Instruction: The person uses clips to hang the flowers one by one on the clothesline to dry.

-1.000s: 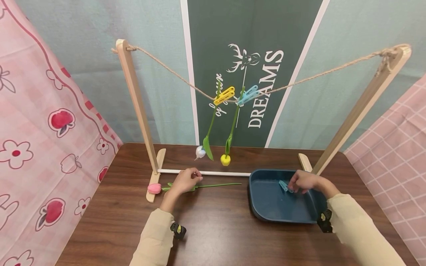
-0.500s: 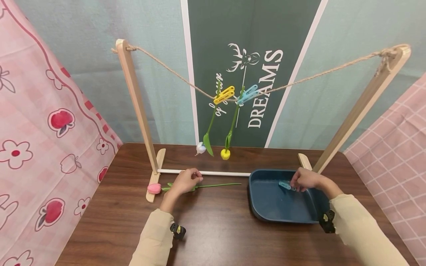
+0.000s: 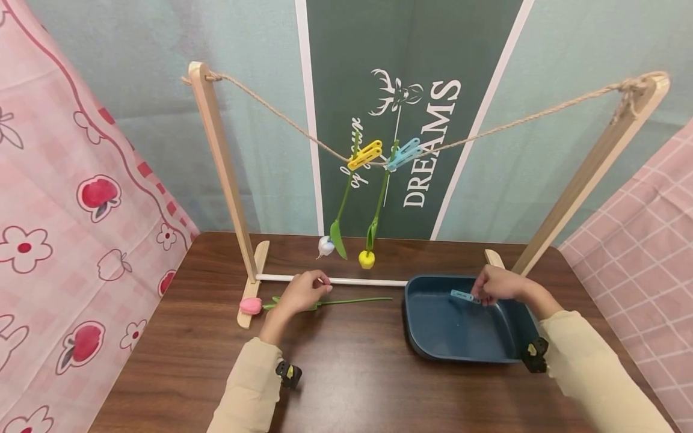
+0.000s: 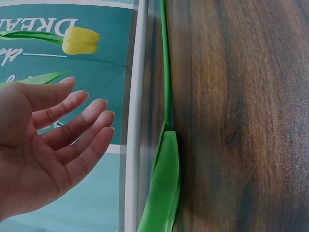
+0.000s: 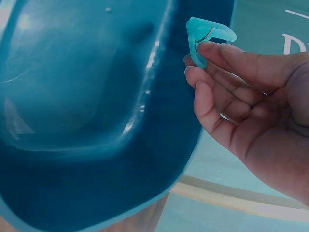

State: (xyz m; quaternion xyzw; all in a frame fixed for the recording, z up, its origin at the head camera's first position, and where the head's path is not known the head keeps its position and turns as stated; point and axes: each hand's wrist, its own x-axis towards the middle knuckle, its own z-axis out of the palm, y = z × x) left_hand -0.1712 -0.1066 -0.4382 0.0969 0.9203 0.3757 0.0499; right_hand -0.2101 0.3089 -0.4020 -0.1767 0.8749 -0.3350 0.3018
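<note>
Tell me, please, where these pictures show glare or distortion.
Head view: wide-angle distortion probably makes the pale wooden posts lean outward, and a pale sheen lies on the dark brown wooden tabletop; left wrist view: that tabletop shines faintly; right wrist view: white highlights streak the dark blue plastic basin, while the light blue plastic clothespin has clear edges.

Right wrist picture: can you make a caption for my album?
A right hand pinches a little turquoise clothespin over a dark blue tub.

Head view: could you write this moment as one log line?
right hand: pinches blue clothespin | left hand: holds nothing | pink tulip: not hung
</note>
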